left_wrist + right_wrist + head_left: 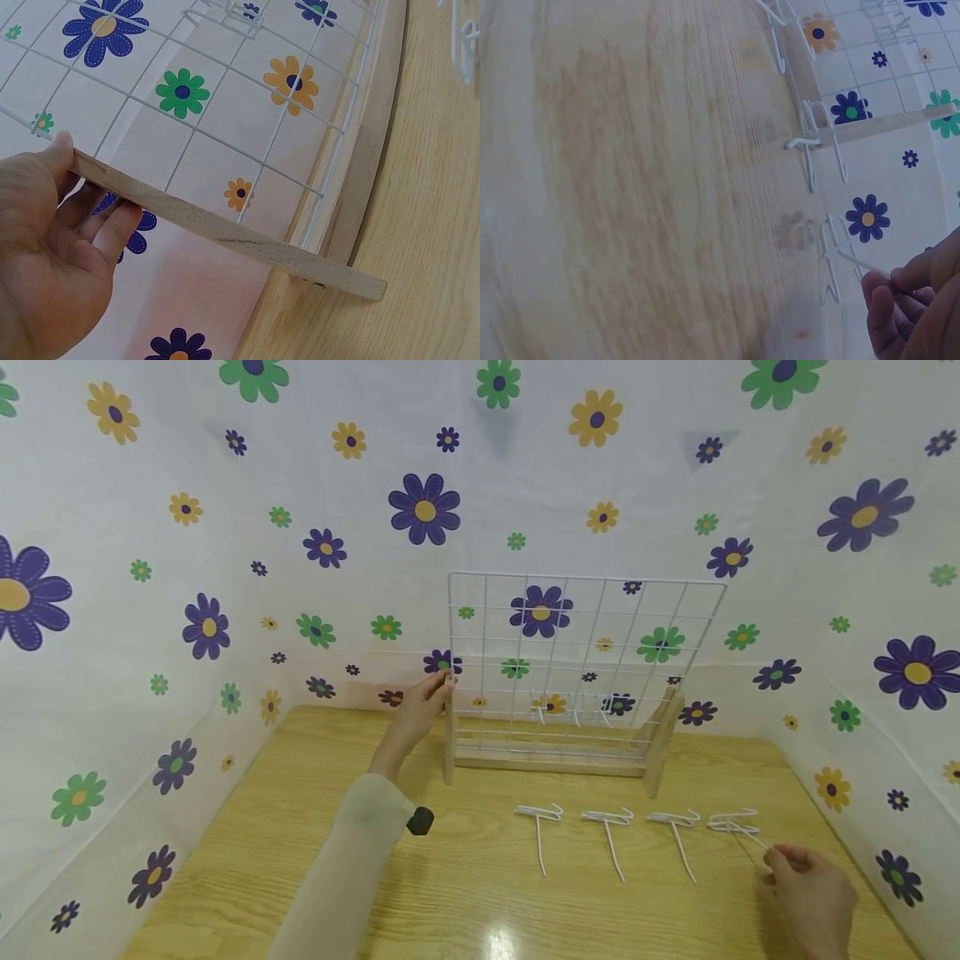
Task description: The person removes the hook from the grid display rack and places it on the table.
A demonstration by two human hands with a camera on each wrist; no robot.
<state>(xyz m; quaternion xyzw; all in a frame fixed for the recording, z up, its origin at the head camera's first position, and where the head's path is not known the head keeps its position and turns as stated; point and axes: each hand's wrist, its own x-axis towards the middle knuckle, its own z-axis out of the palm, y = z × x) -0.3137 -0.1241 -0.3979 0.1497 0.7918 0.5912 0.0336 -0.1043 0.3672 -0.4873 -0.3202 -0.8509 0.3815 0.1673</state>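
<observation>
A white wire grid rack [585, 664] stands in a wooden base at the back of the table. My left hand [423, 706] holds the top of its left wooden upright [225, 229], thumb on the end and fingers behind. At the right, my right hand [813, 893] pinches the tip of a white wire hook [738, 827] between thumb and fingers; the hook's bent bracket end points away from the hand. Beside it, three like hooks [607, 818] lie in a row in front of the rack. Several hooks [573, 710] hang low on the grid.
The wood-grain table [465, 877] is bounded by flower-print cloth walls [795, 552] at the back and both sides. The rack's right wooden upright [662, 743] leans outward in the head view. A dark knob-like piece [421, 821] sits at the left sleeve.
</observation>
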